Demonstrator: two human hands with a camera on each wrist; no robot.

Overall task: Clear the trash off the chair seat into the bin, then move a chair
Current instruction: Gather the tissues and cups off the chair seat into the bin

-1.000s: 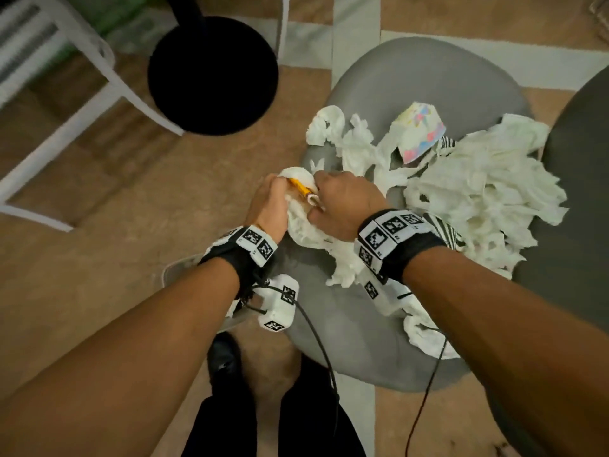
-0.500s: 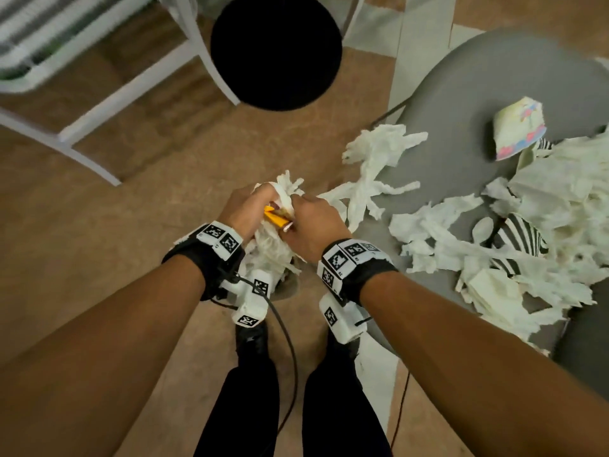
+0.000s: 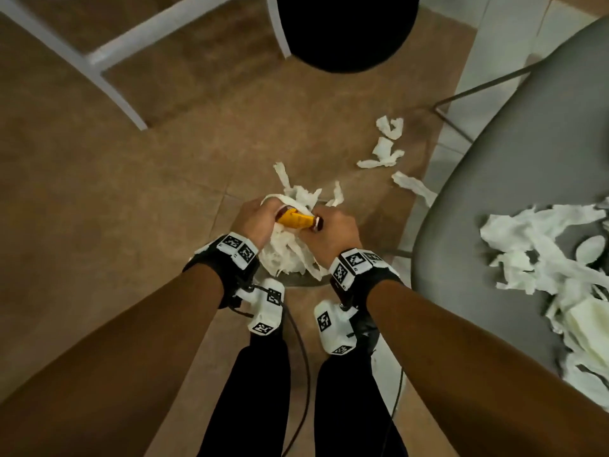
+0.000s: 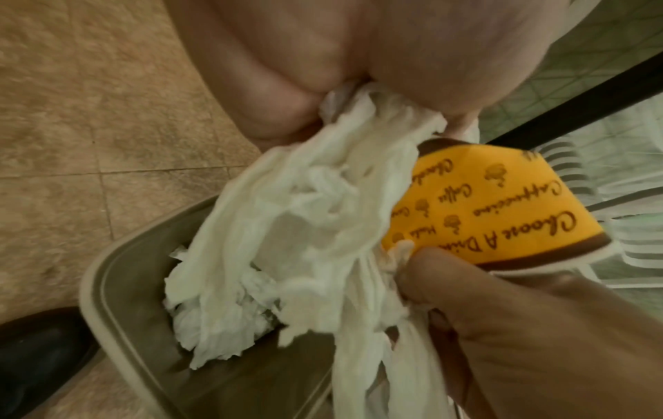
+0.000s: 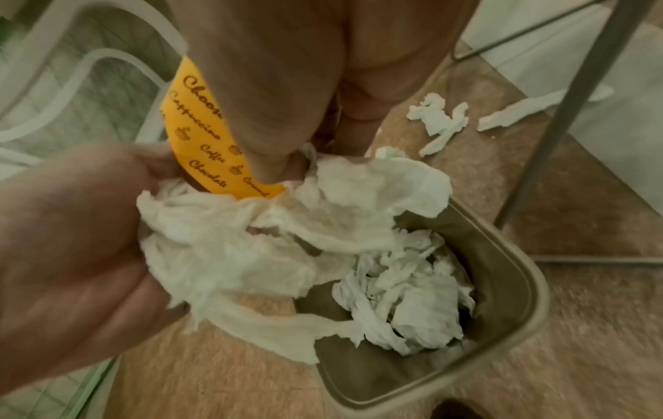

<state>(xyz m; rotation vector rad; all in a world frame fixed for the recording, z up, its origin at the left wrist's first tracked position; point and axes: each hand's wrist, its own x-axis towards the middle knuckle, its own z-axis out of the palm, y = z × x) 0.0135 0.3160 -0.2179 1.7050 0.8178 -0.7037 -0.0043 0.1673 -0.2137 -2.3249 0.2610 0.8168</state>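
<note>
My left hand (image 3: 255, 221) and right hand (image 3: 329, 230) together grip a bundle of white tissue (image 3: 290, 255) and a flattened yellow paper cup (image 3: 295, 220) with brown lettering. The wrist views show the tissue bundle (image 4: 315, 215) and cup (image 4: 477, 207) held over an open grey bin (image 5: 502, 354) with crumpled tissue lying inside. In the head view the bin is almost wholly hidden under my hands. The grey chair seat (image 3: 487, 199) at right carries a heap of torn tissue (image 3: 540, 249).
Tissue scraps (image 3: 385, 146) lie on the brown tiled floor between bin and chair. A black round stool (image 3: 346, 31) stands at the top, a white chair frame (image 3: 108, 57) at upper left. The grey chair's metal leg (image 5: 574, 99) is close by the bin.
Both hands have carried the tissue bundle and yellow cup left, off the chair seat, to above the bin. Some scraps have dropped to the floor.
</note>
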